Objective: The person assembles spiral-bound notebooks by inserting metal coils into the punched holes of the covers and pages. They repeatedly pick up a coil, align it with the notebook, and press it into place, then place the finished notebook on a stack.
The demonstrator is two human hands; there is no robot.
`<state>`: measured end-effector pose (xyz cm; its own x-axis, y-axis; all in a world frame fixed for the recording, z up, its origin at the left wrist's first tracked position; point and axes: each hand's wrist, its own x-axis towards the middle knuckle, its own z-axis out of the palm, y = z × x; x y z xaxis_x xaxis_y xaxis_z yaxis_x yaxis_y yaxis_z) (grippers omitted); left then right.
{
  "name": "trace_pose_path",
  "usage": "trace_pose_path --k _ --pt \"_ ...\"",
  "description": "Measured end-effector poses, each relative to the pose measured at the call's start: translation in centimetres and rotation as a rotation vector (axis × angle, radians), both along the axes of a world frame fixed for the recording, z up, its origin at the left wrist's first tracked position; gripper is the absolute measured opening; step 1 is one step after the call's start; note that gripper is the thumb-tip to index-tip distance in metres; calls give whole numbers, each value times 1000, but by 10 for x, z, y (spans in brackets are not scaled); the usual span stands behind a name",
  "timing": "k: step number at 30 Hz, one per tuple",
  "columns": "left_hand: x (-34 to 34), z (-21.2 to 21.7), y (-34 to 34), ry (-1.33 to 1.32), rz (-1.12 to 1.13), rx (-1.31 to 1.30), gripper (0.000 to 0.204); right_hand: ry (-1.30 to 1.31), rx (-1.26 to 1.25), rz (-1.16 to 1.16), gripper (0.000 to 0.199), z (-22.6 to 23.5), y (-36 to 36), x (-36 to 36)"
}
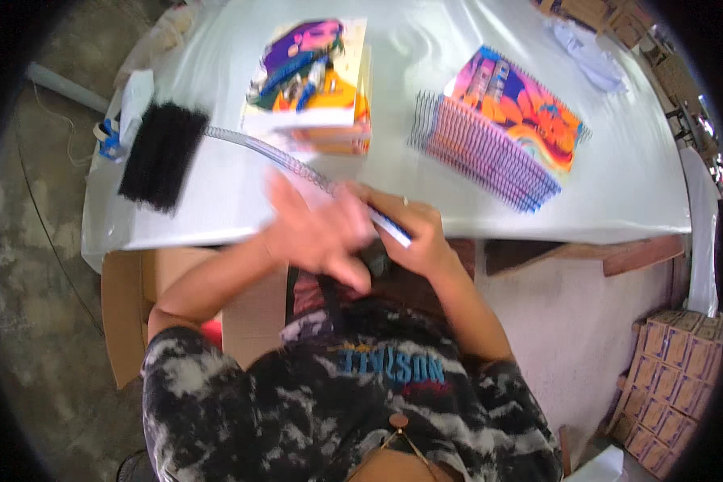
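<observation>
My right hand (414, 233) grips a notebook (390, 226) by its edge at the near rim of the white table (618, 185). A long metal spiral coil (273, 153) runs from the notebook up to the left. My left hand (317, 229) is blurred with motion, its fingers spread, over the near end of the coil; whether it touches the coil I cannot tell. A stack of colourful printed notebooks (313, 88) lies just beyond the coil.
A fanned row of spiral-bound notebooks (498, 128) lies at the right of the table. A black bundle of coils (162, 154) sits at the left edge. A cardboard box (136, 305) stands below the table to my left, stacked small boxes (671, 377) at lower right.
</observation>
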<state>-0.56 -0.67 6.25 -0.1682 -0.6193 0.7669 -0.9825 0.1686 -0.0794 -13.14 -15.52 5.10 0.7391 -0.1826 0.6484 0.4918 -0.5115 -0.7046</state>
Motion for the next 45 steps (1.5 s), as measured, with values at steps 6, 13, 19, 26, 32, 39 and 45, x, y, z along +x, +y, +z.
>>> trace_pose_path --k 6,13,19,26,32,39,45 --pt "-7 -14 -15 6 57 -10 80 -4 22 5 57 3 0 1" --pt "-6 15 -23 141 186 18 101 -48 -106 -4 56 2 6 4" --pt "-27 -6 -22 18 8 -112 103 -51 -116 -47 51 -12 4 -5" --pt "-59 -41 -7 241 -63 307 103 40 113 -54 52 0 -2 -14" --pt "-42 21 -36 49 158 43 94 100 -37 -15 47 3 11 -16" --pt "-83 17 -35 423 -107 46 83 -138 30 68 65 19 3 -30" --pt "-92 79 -11 805 -109 295 44 -85 -248 -111 75 61 9 -44"
